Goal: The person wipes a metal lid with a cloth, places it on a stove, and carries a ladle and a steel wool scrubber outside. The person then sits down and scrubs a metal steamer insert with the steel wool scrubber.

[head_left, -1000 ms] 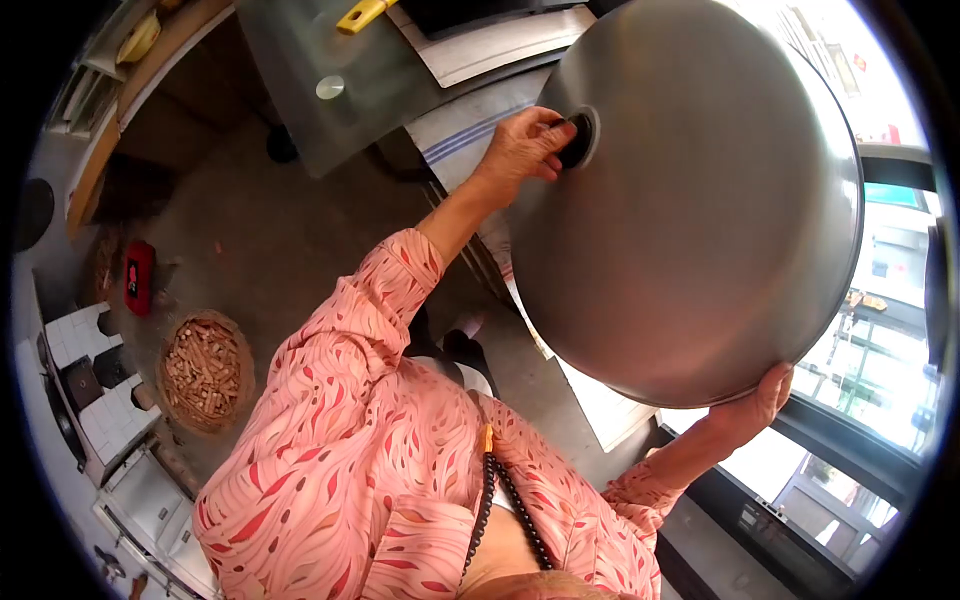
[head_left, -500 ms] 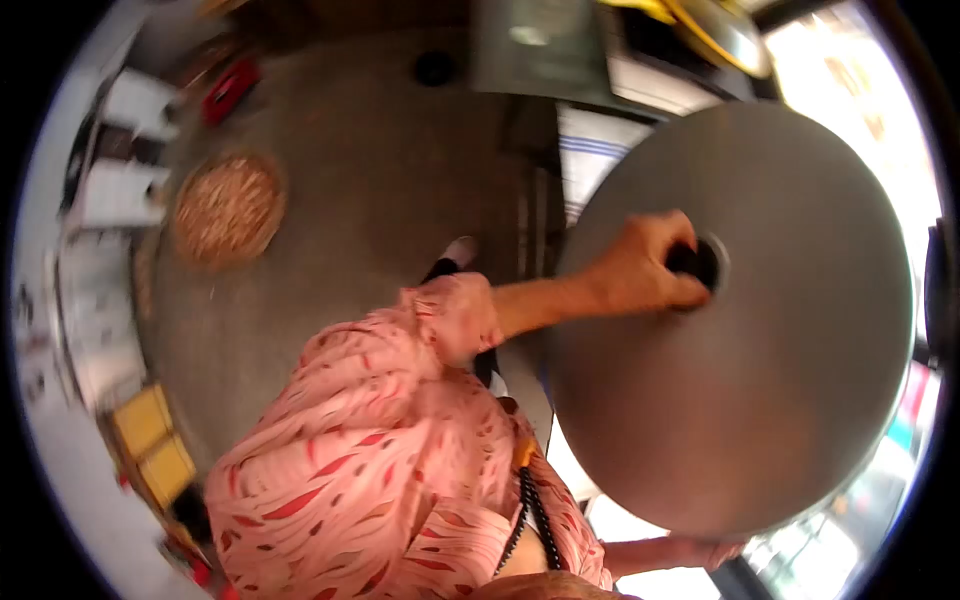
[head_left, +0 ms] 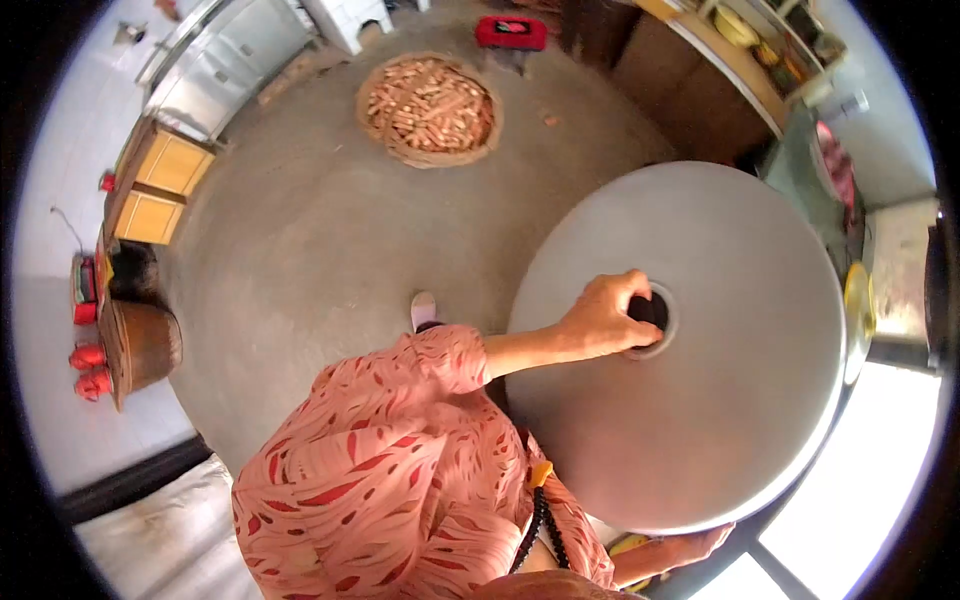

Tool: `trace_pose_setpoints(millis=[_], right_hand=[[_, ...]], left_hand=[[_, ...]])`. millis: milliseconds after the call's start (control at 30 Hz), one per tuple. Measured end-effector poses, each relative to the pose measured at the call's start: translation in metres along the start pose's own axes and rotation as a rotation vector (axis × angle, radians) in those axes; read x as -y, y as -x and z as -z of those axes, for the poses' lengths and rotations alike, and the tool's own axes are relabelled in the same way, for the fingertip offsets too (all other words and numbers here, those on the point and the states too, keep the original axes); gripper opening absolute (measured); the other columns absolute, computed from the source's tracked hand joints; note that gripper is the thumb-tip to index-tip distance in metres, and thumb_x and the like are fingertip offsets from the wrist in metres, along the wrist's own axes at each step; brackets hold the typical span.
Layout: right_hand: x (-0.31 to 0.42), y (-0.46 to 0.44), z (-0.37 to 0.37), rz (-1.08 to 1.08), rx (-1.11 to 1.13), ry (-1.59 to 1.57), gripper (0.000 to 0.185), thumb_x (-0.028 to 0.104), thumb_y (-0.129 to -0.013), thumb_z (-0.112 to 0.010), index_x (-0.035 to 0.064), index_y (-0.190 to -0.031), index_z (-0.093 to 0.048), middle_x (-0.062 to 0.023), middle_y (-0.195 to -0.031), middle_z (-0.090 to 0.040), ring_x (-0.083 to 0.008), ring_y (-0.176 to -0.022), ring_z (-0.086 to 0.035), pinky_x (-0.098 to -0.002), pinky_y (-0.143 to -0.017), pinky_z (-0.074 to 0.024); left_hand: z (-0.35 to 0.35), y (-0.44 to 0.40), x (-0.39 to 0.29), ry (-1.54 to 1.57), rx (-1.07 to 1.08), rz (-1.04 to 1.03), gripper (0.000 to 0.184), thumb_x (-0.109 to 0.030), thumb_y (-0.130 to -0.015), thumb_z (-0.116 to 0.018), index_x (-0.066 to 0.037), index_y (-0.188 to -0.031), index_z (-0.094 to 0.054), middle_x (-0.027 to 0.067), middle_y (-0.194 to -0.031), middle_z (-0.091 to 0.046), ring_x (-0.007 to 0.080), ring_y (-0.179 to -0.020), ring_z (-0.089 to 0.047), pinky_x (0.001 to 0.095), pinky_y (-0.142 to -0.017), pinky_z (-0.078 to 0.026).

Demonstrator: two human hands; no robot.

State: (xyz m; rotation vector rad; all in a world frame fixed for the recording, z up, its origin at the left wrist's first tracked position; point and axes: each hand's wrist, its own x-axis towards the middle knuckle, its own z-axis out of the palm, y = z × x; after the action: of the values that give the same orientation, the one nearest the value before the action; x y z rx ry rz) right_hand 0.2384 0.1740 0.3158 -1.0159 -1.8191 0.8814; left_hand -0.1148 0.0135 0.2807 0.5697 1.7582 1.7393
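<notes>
Hands [head_left: 606,314] on lid [head_left: 745,250], basket [head_left: 428,159] beyond

Grey lid [head_left: 740,400], black knob [head_left: 652,311]; pink shirt [head_left: 365,480] patterned in red leaf shapes; yellow cabinet doors [head_left: 150,217].

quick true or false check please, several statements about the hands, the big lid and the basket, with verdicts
1. The left hand holds the dark knob of the metal lid. True.
2. The right hand is on the knob as well. False: it is at the lid's lower edge in the picture.
3. The round basket stands on the floor. True.
4. The basket is empty. False: it is heaped with small brownish pieces.
5. The shirt is plain blue. False: it is pink with red markings.
</notes>
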Motion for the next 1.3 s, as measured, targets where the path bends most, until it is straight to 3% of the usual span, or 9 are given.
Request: trace_pose_setpoints(millis=[267,400,467,600,733,867,900,1033,1300], right_hand=[[-0.069,-0.08,-0.18,-0.237,0.328,-0.539,0.037,0.03,-0.095,-0.039,-0.0008,-0.106,-0.055,-0.0127,-0.109,-0.055,-0.0215,-0.104,-0.05,-0.0376,-0.092,-0.0382],[-0.06,-0.105,-0.265,0.128,0.552,-0.305,0.039,0.028,-0.094,-0.037,-0.0044,-0.105,-0.056,-0.0123,-0.106,-0.055,-0.0221,-0.098,-0.053,-0.0357,-0.087,-0.0406],[-0.038,-0.117,-0.296,0.586,0.525,-0.049,0.038,0.023,-0.095,-0.035,-0.0069,-0.095,-0.058,-0.0158,-0.08,-0.06,-0.0285,-0.074,-0.06,-0.0392,-0.061,-0.0476],[-0.065,-0.139,-0.365,-0.096,0.901,-0.558,0.051,0.037,-0.09,-0.049,-0.0092,-0.11,-0.05,-0.0172,-0.111,-0.047,-0.0241,-0.101,-0.05,-0.0384,-0.08,-0.0455],[-0.093,-0.112,-0.445,-0.488,0.778,-0.707,0.052,0.035,-0.086,-0.057,-0.0081,-0.113,-0.048,-0.0152,-0.11,-0.052,-0.0229,-0.1,-0.05,-0.0365,-0.082,-0.0446],[-0.031,-0.12,-0.588,-0.522,0.822,-0.835,0.049,0.031,-0.084,-0.06,-0.0067,-0.114,-0.049,-0.0139,-0.103,-0.056,-0.022,-0.095,-0.053,-0.0353,-0.08,-0.0453],[0.04,-0.106,-0.601,-0.446,0.8,-0.842,0.028,0.03,-0.088,-0.052,0.0018,-0.091,-0.056,-0.0032,-0.084,-0.057,-0.0132,-0.076,-0.052,-0.0289,-0.068,-0.0427],[0.121,-0.099,-0.685,-0.439,1.004,-0.859,0.023,0.028,-0.088,-0.053,0.0062,-0.081,-0.055,0.0004,-0.078,-0.054,-0.0105,-0.076,-0.05,-0.0269,-0.068,-0.0415],[0.23,-0.086,-0.867,-0.419,1.089,-0.916,0.022,0.024,-0.088,-0.058,0.0033,-0.094,-0.059,-0.0001,-0.087,-0.06,-0.0109,-0.082,-0.055,-0.0279,-0.075,-0.044]], left_hand=[[0.084,-0.008,0.049,-0.092,-0.443,-0.05,0.02,-0.009,-0.071,-0.073,-0.003,-0.083,-0.058,0.0011,-0.069,-0.059,0.0063,-0.058,-0.052,0.0222,-0.049,-0.042],[0.117,0.002,0.054,-0.058,-0.592,-0.055,0.019,-0.007,-0.072,-0.073,-0.002,-0.083,-0.058,-0.0007,-0.07,-0.057,0.0057,-0.063,-0.053,0.021,-0.053,-0.042],[0.12,-0.002,0.068,-0.02,-0.679,-0.144,0.018,-0.006,-0.072,-0.073,-0.003,-0.083,-0.059,-0.0007,-0.07,-0.057,0.0055,-0.061,-0.052,0.0208,-0.049,-0.04],[0.142,0.004,0.06,0.081,-0.831,-0.148,0.017,-0.006,-0.072,-0.074,-0.004,-0.081,-0.06,-0.0017,-0.068,-0.056,0.0031,-0.056,-0.048,0.019,-0.041,-0.032],[0.166,-0.001,0.094,0.031,-0.907,-0.155,0.017,-0.008,-0.072,-0.073,-0.005,-0.08,-0.059,-0.0032,-0.063,-0.052,0.0018,-0.05,-0.042,0.0183,-0.04,-0.028],[0.269,-0.043,0.05,-0.059,-1.016,-0.071,0.017,-0.01,-0.073,-0.073,-0.005,-0.078,-0.058,-0.0038,-0.06,-0.05,0.0016,-0.046,-0.038,0.0187,-0.038,-0.026],[0.305,-0.03,0.011,0.012,-1.029,-0.093,0.015,-0.009,-0.074,-0.072,-0.005,-0.078,-0.057,-0.0042,-0.059,-0.049,0.0016,-0.044,-0.037,0.0191,-0.037,-0.024],[0.396,-0.046,-0.003,-0.114,-1.063,-0.095,0.013,-0.008,-0.075,-0.07,-0.005,-0.079,-0.058,-0.0052,-0.056,-0.047,0.0013,-0.042,-0.036,0.0189,-0.036,-0.022],[0.569,-0.1,-0.031,-0.138,-1.108,0.019,0.015,-0.005,-0.072,-0.071,-0.005,-0.078,-0.058,-0.0051,-0.064,-0.049,0.0031,-0.055,-0.042,0.0188,-0.048,-0.032]])
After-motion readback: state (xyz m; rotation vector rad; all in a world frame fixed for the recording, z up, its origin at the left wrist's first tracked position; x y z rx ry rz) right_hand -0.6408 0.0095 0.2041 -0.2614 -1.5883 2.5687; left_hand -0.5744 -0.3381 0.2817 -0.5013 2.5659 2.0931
